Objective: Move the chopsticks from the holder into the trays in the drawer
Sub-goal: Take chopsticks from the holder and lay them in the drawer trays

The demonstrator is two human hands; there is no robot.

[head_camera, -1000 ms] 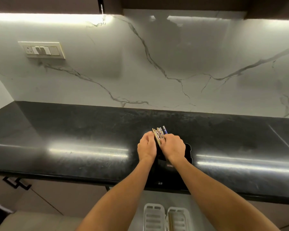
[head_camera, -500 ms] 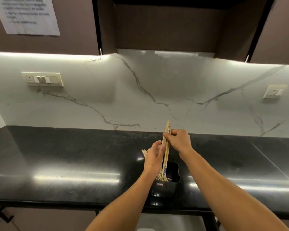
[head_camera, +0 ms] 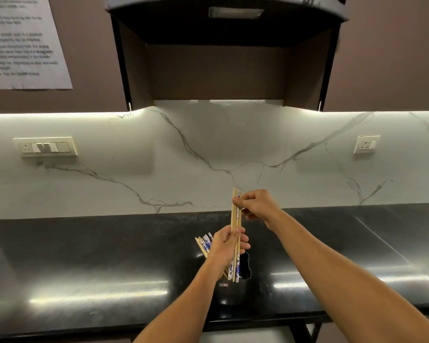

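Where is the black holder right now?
In the head view, the black holder stands on the dark counter near its front edge, just below the left hand.

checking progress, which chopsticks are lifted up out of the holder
The upright bunch pinched by the right hand at the top and the left hand lower down. The other chopsticks lean left, resting in the black holder.

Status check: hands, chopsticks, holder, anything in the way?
Right hand pinching top of lifted chopsticks, left hand gripping them lower. Tips just above black holder; more chopsticks inside. Drawer trays out of view. Countertop unobstructed.
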